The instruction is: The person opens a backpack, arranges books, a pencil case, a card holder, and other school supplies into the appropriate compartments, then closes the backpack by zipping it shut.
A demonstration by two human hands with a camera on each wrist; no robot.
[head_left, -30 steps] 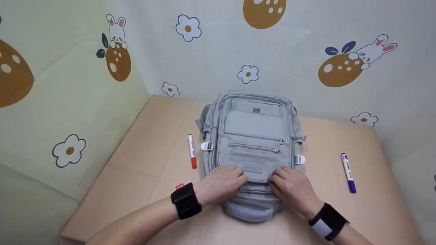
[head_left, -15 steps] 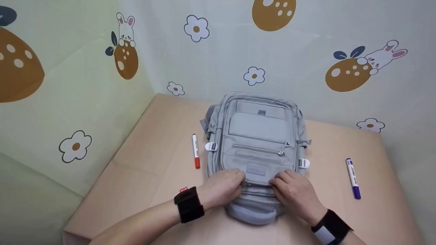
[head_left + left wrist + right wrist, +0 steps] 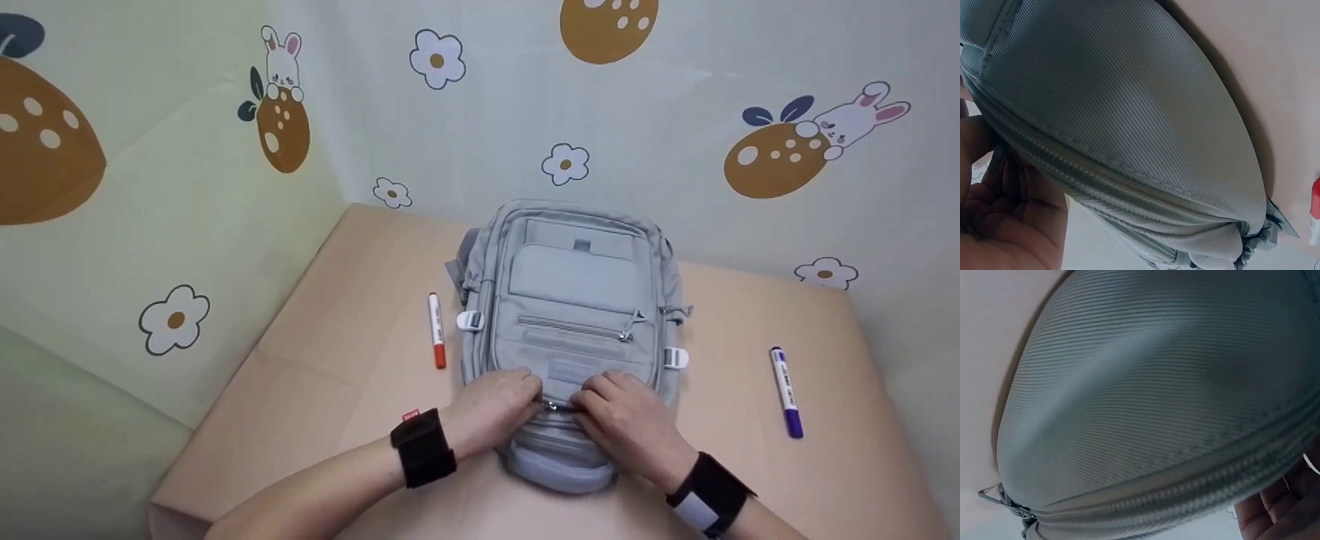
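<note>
A grey backpack (image 3: 574, 281) lies on its back on the table, its top handle (image 3: 562, 471) toward the person. My left hand (image 3: 496, 405) is at the left of the front pocket's upper edge, pinching a dark zipper pull (image 3: 997, 157) between thumb and finger in the left wrist view. A metal zipper slider (image 3: 550, 406) shows just right of its fingertips. My right hand (image 3: 628, 420) has curled fingers gripping the same edge, close to the slider. What exactly its fingertips pinch is hidden behind the bag in the right wrist view, where a zipper track (image 3: 1185, 509) runs toward them.
A red-capped marker (image 3: 436, 330) lies left of the backpack, and a purple-capped marker (image 3: 786, 391) farther off to the right. White side buckles (image 3: 676, 358) hang from the bag. Printed cloth walls (image 3: 480, 127) border the table (image 3: 330, 322) behind and left.
My right hand has slid left along the pocket edge, nearer to the left hand. The left hand keeps its place on the bag. The whole head view has shifted slightly.
</note>
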